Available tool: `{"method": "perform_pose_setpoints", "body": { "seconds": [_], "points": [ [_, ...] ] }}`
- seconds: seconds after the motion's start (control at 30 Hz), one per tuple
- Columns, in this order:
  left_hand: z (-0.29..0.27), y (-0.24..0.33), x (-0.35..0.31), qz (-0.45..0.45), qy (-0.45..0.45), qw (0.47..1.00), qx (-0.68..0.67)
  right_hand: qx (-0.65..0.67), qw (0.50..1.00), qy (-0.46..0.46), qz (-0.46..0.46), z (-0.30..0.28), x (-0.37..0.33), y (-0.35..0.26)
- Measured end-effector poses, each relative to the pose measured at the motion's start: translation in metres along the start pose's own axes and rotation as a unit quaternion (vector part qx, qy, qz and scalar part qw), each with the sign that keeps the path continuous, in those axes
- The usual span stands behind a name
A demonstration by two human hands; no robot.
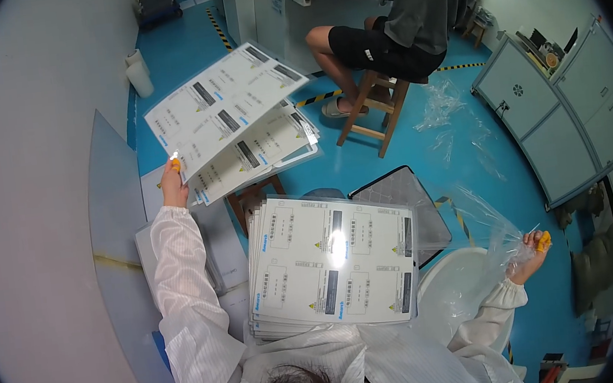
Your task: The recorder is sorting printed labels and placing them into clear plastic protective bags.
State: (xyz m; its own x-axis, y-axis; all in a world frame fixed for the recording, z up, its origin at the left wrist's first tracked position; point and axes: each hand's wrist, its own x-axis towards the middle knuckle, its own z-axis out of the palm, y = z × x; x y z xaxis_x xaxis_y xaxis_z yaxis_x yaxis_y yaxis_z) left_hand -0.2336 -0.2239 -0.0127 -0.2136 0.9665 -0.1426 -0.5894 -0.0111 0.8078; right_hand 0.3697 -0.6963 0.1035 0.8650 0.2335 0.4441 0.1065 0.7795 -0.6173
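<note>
My left hand (173, 185), with a yellow cover on one finger, pinches the near corner of a printed label sheet (200, 120). This sheet is tilted up over a pile of similar sheets (271, 144). Out to the right, the fingers of my right hand (529, 260), one also yellow-tipped, are closed on thin clear plastic film (489, 235). The film stretches from there back toward the right edge of a second stack of printed sheets (304, 267). That stack sits right in front of my body, and its glossy top sheet catches the light.
A person (423, 19) sits on a wooden stool (377, 111) at a workbench (295, 22) ahead. Crumpled clear film (445, 111) lies on the blue floor. A white round tub (432, 281) stands beside the stack, cabinets (538, 101) to the right, and a wall panel (108, 206) close at left.
</note>
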Motion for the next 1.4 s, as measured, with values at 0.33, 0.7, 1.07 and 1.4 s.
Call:
{"method": "perform_pose_setpoints", "body": {
  "seconds": [0.33, 0.7, 1.07, 1.4],
  "points": [
    [0.047, 0.073, -0.007, -0.028, 0.017, 0.979, 0.201, 0.066, 0.981, -0.168, 0.074, 0.074, 0.022, -0.064],
    [0.052, 0.104, -0.127, -0.036, -0.169, 0.901, 0.398, 0.207, 0.797, -0.37, 0.429, 0.236, -0.108, 0.022],
    [0.003, 0.068, -0.26, -0.107, -0.305, 0.738, 0.592, -0.242, 0.732, -0.571, 0.282, 0.254, -0.254, 0.143],
    [0.027, 0.047, -0.302, 0.099, -0.26, 0.629, 0.726, -0.233, 0.784, -0.475, 0.326, 0.236, -0.247, 0.157]
  ]
}}
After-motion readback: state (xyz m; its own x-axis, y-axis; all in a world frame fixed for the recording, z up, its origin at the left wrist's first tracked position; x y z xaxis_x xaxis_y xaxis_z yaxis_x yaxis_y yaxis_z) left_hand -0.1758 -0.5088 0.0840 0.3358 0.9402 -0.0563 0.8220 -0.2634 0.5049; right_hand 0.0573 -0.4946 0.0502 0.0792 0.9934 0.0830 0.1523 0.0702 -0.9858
